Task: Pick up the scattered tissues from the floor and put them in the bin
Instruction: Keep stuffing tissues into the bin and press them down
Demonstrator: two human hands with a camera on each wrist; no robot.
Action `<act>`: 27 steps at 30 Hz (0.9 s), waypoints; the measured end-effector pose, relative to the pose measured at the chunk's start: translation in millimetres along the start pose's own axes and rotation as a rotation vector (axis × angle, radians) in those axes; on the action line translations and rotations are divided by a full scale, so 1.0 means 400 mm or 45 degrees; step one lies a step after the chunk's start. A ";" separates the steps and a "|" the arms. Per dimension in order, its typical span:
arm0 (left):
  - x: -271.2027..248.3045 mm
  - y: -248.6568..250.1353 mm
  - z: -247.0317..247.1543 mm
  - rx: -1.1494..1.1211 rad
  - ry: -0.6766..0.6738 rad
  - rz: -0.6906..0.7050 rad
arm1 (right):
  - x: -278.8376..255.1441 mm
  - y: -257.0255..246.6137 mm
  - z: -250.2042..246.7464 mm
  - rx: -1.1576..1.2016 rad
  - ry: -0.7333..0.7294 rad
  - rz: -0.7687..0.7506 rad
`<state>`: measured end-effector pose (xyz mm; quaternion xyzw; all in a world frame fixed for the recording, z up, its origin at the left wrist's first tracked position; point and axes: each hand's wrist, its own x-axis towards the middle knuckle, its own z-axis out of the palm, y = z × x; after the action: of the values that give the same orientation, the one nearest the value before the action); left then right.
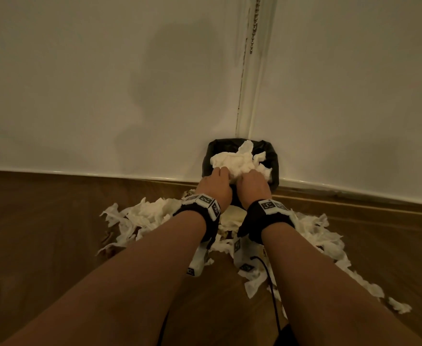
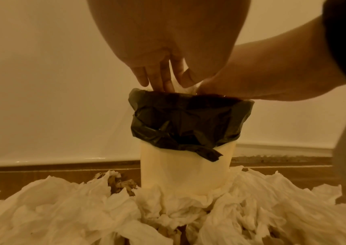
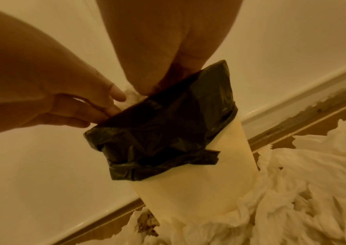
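Both hands, left hand [image 1: 215, 182] and right hand [image 1: 253, 183], press a wad of tissues [image 1: 237, 162] into the bin [image 1: 275, 168] at frame centre, fingers fairly straight; many tissues still litter the floor [image 1: 55, 233] below; the job looks partly done.

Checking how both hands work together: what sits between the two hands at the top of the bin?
A wad of white tissues fills the gap between left hand and right hand, over the black-lined bin; clearest in the head view.
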<state>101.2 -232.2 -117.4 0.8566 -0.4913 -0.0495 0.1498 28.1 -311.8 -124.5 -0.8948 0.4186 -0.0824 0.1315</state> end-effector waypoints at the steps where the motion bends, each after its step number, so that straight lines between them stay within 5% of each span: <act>1: -0.001 0.000 0.002 -0.005 -0.005 -0.012 | -0.005 -0.006 0.003 -0.097 -0.032 -0.016; 6: -0.016 -0.014 -0.007 -0.068 0.084 0.010 | -0.007 -0.023 0.011 -0.250 -0.143 -0.011; 12: -0.046 -0.061 -0.050 -0.009 0.312 0.057 | -0.016 -0.024 0.003 -0.214 0.210 0.082; 18: -0.160 -0.168 -0.090 -0.069 0.391 -0.117 | -0.064 -0.047 -0.028 -0.181 0.375 0.014; 23: -0.299 -0.300 -0.076 -0.067 0.260 -0.353 | -0.129 -0.132 -0.031 -0.151 0.369 -0.194; 27: -0.391 -0.395 -0.046 0.016 -0.048 -0.513 | -0.188 -0.207 0.021 0.002 0.199 -0.208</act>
<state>156.0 -19.7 -157.8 0.9374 -0.3128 -0.0916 0.1224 42.7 -201.6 -110.3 -0.9167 0.3532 -0.1625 0.0919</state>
